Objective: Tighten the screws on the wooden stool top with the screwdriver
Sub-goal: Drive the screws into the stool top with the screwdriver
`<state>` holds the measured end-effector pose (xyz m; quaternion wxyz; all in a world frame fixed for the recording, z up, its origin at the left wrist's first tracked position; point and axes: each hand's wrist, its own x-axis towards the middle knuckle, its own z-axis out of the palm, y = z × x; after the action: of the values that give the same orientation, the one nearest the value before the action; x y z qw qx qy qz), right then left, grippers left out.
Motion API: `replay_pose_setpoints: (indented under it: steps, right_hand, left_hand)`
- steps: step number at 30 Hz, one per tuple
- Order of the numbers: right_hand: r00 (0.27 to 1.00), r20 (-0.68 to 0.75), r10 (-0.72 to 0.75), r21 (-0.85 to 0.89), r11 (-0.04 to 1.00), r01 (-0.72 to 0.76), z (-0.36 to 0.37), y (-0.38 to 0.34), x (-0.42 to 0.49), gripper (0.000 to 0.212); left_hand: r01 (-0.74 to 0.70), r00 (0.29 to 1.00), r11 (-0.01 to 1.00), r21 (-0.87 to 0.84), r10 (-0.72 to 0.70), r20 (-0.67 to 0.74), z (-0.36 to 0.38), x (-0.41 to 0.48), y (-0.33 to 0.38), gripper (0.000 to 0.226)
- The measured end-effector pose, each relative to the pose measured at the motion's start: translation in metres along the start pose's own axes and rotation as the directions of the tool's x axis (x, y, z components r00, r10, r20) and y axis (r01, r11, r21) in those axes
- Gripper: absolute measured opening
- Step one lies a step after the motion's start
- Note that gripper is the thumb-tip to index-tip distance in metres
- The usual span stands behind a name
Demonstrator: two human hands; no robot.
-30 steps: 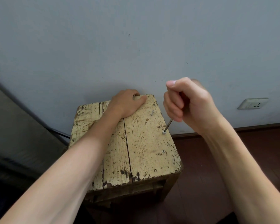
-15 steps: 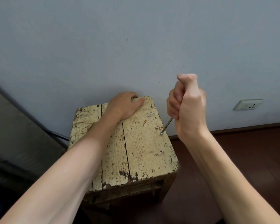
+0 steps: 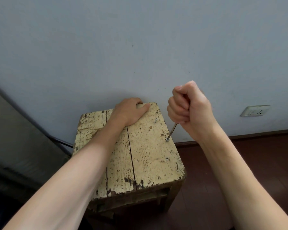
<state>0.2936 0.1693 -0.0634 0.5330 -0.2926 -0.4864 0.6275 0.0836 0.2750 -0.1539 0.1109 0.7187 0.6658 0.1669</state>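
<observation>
The screwdriver (image 3: 172, 131) is clenched in the right hand (image 3: 189, 110), its shaft slanting down-left onto the middle screw (image 3: 167, 140) at the stool top (image 3: 148, 155)'s right edge, whose far edge is gripped by the left hand (image 3: 130, 112).

Across the upper frame, a pale blue-grey wall (image 3: 140, 47) flecked with small dark specks. At middle right, a white wall socket (image 3: 255, 110) set into it. Below that, a dark brown baseboard (image 3: 256, 134) meeting a reddish-brown wooden floor (image 3: 264, 163). At lower left, a slanted grey panel (image 3: 15, 138), with a black cable (image 3: 60, 141) running along its edge.
</observation>
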Motion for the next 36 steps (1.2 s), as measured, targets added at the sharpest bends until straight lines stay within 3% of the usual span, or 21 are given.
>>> replay_pose_setpoints:
  steps: [4,7,11,15,19,21,24,26,28,30,32,34,36]
  right_hand:
    - [0.93,-0.339,-0.141,-0.044,0.99,0.134,0.023,0.009,-0.006,0.037]
    - [0.909,-0.387,-0.156,-0.046,0.988,0.15,0.027,0.012,-0.007,0.039]
    - [0.988,-0.146,-0.04,-0.03,0.999,0.036,0.014,0.003,-0.001,0.041]
    - [0.988,0.141,-0.056,0.004,0.998,0.056,0.001,-0.002,0.002,0.031]
    - [0.971,0.24,-0.017,-0.024,0.999,0.023,-0.004,-0.002,0.0,0.053]
    - [0.973,0.231,0.004,-0.011,1.0,-0.002,-0.003,-0.001,-0.001,0.053]
    - [0.994,0.105,0.007,0.022,1.0,-0.01,-0.001,-0.001,0.001,0.048]
    - [0.994,-0.111,-0.024,0.041,0.999,0.028,0.007,0.001,0.0,0.045]
    - [0.936,-0.342,-0.089,0.048,0.993,0.112,0.015,0.008,-0.003,0.042]
    - [0.897,-0.421,-0.133,0.042,0.985,0.166,0.019,0.012,-0.004,0.041]
    - [0.937,-0.336,-0.095,0.024,0.994,0.109,0.017,0.01,-0.002,0.042]
    - [0.986,-0.162,-0.037,0.01,0.999,0.039,0.01,0.006,0.002,0.036]
    - [0.998,0.008,-0.058,-0.003,0.998,0.058,0.001,0.003,0.005,0.029]
  left_hand:
    - [-0.003,1.0,1.0,0.011,0.003,-0.012,0.001,0.001,0.0,0.06]
    - [-0.005,1.0,1.0,0.016,0.005,-0.012,0.002,0.002,-0.001,0.061]
    - [-0.005,1.0,1.0,0.018,0.005,-0.019,0.001,0.001,0.0,0.058]
    - [-0.008,1.0,1.0,0.025,0.009,-0.013,0.0,0.001,0.001,0.06]
    - [0.002,1.0,1.0,0.013,-0.001,-0.005,0.0,0.0,0.001,0.063]
    - [-0.004,1.0,1.0,0.013,0.004,-0.013,0.001,0.0,0.0,0.058]
    - [-0.005,1.0,1.0,0.017,0.006,-0.024,0.002,0.001,-0.001,0.057]
    - [-0.003,1.0,1.0,0.011,0.003,-0.027,0.003,0.002,-0.001,0.059]
    - [-0.002,1.0,1.0,0.004,0.002,-0.028,0.003,0.002,-0.002,0.06]
    - [-0.001,1.0,1.0,0.003,0.002,-0.022,0.003,0.001,-0.002,0.061]
    - [-0.001,1.0,1.0,0.007,0.001,-0.019,0.003,0.001,-0.002,0.061]
    - [0.001,1.0,1.0,0.012,-0.001,-0.019,0.002,0.001,-0.001,0.061]
    - [0.0,1.0,1.0,0.016,0.001,-0.02,0.002,0.001,0.0,0.06]
